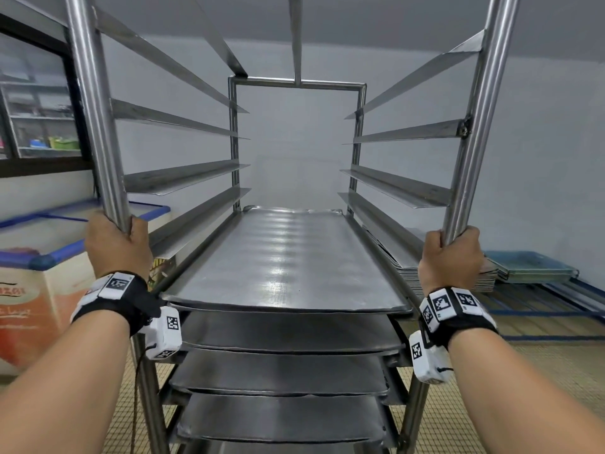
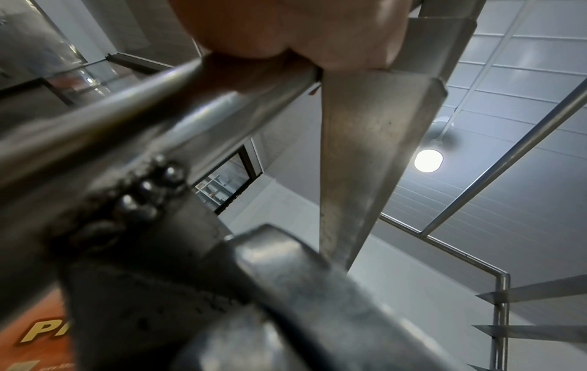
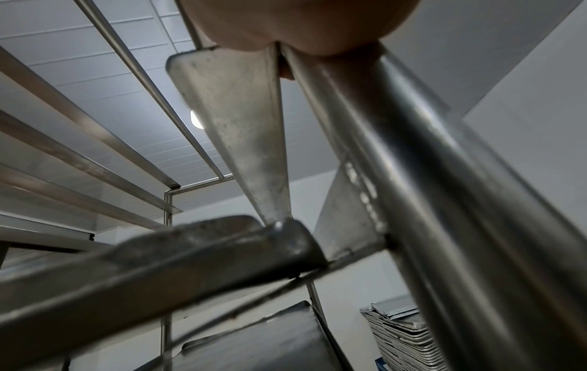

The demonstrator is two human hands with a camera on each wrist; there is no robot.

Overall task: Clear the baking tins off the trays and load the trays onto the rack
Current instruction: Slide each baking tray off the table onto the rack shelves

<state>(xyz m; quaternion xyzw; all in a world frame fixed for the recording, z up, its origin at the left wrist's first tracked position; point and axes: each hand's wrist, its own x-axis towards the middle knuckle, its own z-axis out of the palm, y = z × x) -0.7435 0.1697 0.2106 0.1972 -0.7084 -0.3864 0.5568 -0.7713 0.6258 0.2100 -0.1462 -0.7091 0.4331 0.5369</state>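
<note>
A tall steel rack (image 1: 296, 82) stands right in front of me. Several flat metal trays sit on its lower runners, the top tray (image 1: 284, 257) lying bare with no tins on it. My left hand (image 1: 114, 245) grips the rack's front left post (image 1: 95, 109), and my right hand (image 1: 453, 257) grips the front right post (image 1: 478, 126). In the left wrist view the left hand (image 2: 286, 30) curls round the post (image 2: 142, 120). The right wrist view shows the right hand (image 3: 301, 25) wrapped on its post (image 3: 428, 188) above a tray corner (image 3: 222, 241). The upper runners hold nothing.
A chest freezer (image 1: 39, 290) with a blue-edged lid stands close on the left. Behind the rack on the right a stack of spare trays (image 1: 487, 276) rests on a low blue shelf (image 1: 540, 309). The floor is tiled, and a plain wall lies beyond.
</note>
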